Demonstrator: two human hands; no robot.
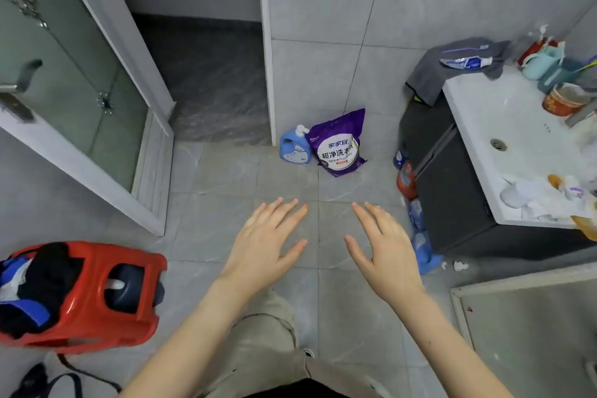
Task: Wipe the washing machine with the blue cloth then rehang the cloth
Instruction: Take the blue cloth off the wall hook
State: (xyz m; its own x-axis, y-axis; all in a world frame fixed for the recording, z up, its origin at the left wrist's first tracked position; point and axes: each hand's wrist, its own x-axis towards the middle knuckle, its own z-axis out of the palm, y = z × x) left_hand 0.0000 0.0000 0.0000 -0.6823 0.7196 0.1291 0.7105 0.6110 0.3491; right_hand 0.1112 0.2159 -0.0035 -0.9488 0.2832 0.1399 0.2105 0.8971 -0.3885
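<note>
1. We look down at a grey tiled bathroom floor (226,178), with both bare arms reaching forward from the bottom of the frame.
2. The left hand (261,245) hovers just left of centre, palm down. Its fingers (284,210) are straight and slightly spread, and it holds nothing.
3. The right hand (384,249) hovers beside it, just right of centre and apart from it. Its fingers (371,213) are also straight and spread, and it holds nothing.
4. We cannot tell which item is the blue cloth. Blue fabric (32,310) lies bundled with dark clothing in a tipped red stool (97,258) at the lower left. Another blue thing (424,252) lies on the floor against a dark cabinet (452,191) at the right.
5. A flat grey panel (533,333) with a pale rim fills the lower right corner. We cannot tell whether it is the washing machine.
6. Above the cabinet, at the right edge, a white sink table (484,113) carries cups and clutter. A grey cloth (429,74) hangs over its far corner.
7. At the upper centre, a blue bottle (295,147) and a purple bag (340,142) stand touching on the floor against the tiled wall.
8. A glass door (64,74) stands open at the upper left.
</note>
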